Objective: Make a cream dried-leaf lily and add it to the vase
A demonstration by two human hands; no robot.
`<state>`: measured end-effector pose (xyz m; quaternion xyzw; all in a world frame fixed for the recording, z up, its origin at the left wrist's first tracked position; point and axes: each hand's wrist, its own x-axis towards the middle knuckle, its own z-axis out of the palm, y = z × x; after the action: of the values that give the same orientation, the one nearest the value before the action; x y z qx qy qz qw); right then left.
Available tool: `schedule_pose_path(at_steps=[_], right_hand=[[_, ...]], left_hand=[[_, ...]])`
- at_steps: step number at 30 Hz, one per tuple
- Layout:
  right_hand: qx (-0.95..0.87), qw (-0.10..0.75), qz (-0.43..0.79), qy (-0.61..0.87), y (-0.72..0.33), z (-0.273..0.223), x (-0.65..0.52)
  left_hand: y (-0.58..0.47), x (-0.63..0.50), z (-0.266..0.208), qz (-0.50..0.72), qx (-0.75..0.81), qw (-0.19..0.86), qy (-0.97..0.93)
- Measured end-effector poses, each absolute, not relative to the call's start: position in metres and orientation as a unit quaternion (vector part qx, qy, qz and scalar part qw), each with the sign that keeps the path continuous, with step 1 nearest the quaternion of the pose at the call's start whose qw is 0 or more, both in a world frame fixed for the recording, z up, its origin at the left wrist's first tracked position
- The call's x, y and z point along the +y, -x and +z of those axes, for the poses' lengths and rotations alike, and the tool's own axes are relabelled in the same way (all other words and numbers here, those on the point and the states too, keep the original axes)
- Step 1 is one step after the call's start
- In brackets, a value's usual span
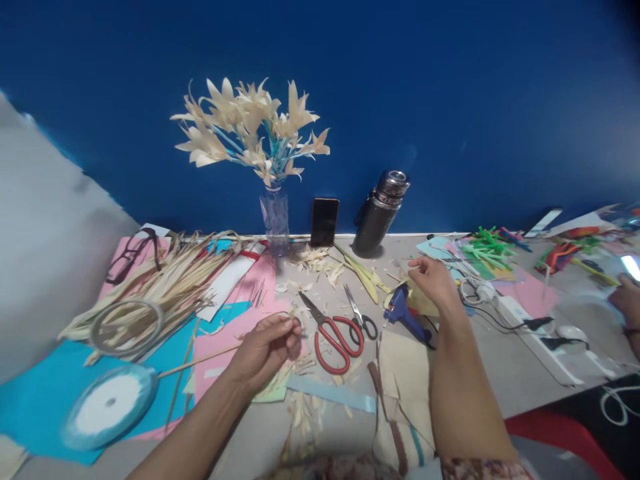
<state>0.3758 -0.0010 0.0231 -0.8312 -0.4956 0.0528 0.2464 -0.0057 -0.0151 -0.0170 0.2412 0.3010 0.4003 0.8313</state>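
My left hand (pixel 270 347) is closed in a pinch around a thin wooden stick (pixel 200 360), whose long end points down to the left. A tiny bit at its fingertips is too small to name. My right hand (pixel 433 280) reaches out just beyond a blue glue gun (pixel 405 317), fingers curled together; what they hold, if anything, I cannot make out. Between my hands lie red-handled scissors (pixel 340 343) and smaller black-handled scissors (pixel 367 325). Pale scraps of dried husk (pixel 325 267) are scattered around them. A light blue ribbon strip (pixel 333 393) lies closer to me.
A bottle vase (pixel 275 223) with pale husk flowers (pixel 250 120), a phone (pixel 325 223) and a thermos (pixel 379 217) stand by the blue wall. Dried husk strips (pixel 170 273), a ribbon roll (pixel 107 407) and a tape ring (pixel 127 327) are left; a power strip (pixel 540 340) and another person's hand (pixel 625 300) are right.
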Motion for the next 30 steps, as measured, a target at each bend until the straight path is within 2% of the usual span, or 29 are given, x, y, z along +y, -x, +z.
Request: schedule_pose_path(at_steps=[6, 12, 21, 30], right_hand=[[-0.49, 0.295, 0.016, 0.82, -0.334, 0.019, 0.012], [-0.582, 0.286, -0.05, 0.759, -0.278, 0.02, 0.013], [-0.797, 0.232, 0.033, 0.556, -0.221, 0.01, -0.006], [-0.805, 0.295, 0.004, 0.515, -0.233, -0.006, 0.0]], left_hand=[[0.006, -0.013, -0.017, 0.393, 0.313, 0.829, -0.246], [0.004, -0.014, -0.01, 0.382, 0.318, 0.83, -0.253], [0.006, -0.019, -0.002, 0.359, 0.281, 0.844, -0.281], [0.017, -0.017, 0.004, 0.416, 0.215, 0.852, -0.234]])
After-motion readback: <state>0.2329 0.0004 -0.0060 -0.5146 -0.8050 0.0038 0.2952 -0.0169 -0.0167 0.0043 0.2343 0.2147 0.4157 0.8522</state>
